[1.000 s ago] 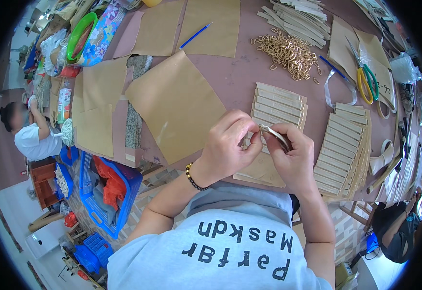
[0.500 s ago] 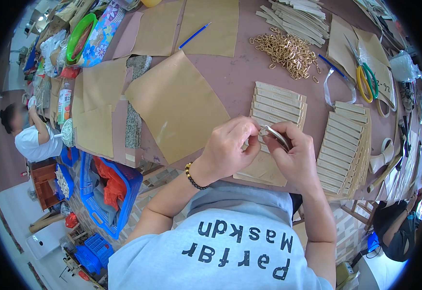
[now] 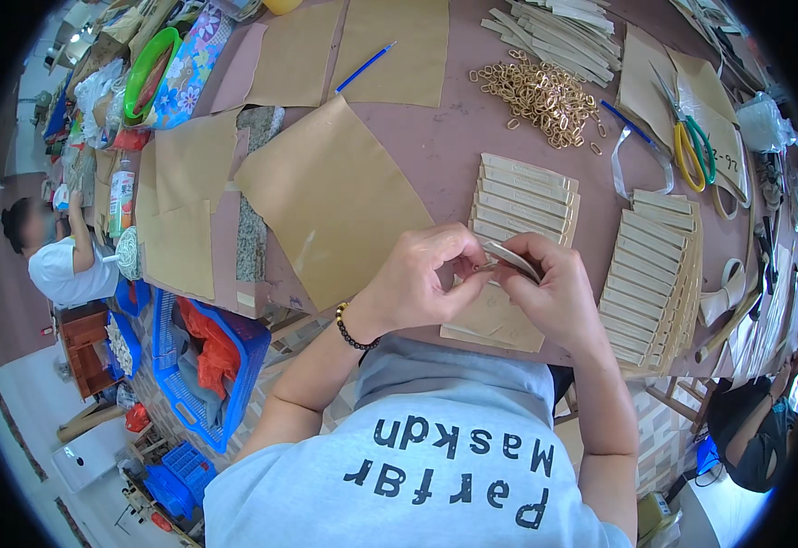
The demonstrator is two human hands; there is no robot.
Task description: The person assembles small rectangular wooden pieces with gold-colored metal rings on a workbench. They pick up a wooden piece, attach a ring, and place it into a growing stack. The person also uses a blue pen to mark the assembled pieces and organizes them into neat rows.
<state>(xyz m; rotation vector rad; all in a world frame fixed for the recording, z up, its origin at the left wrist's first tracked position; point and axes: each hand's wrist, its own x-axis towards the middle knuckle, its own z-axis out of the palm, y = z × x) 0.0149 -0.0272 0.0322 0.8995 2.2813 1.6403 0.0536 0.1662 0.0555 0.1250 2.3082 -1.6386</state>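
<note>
My right hand (image 3: 550,288) is closed on a narrow pale strip (image 3: 516,260), bent over between thumb and fingers. My left hand (image 3: 431,279) is pinched at the near end of that strip; a small bit between its fingertips is too small to name. Beneath both hands lies a brown sheet (image 3: 499,324) on the table, with a stack of pale strips (image 3: 522,201) laid in rows on its far part. Right of my right hand is a second set of strips (image 3: 641,283) in overlapping rows.
A heap of gold oval rings (image 3: 545,100) lies beyond the strips, with loose strips (image 3: 559,36) behind. Scissors (image 3: 691,146) and a blue pen (image 3: 629,123) are at the right. A large brown sheet (image 3: 335,201) lies left. A blue basket (image 3: 207,365) stands below the table edge.
My left hand has shifted slightly left and its fingers have rearranged at the strip's end. The strip has tilted in my right hand, which has hardly moved.
</note>
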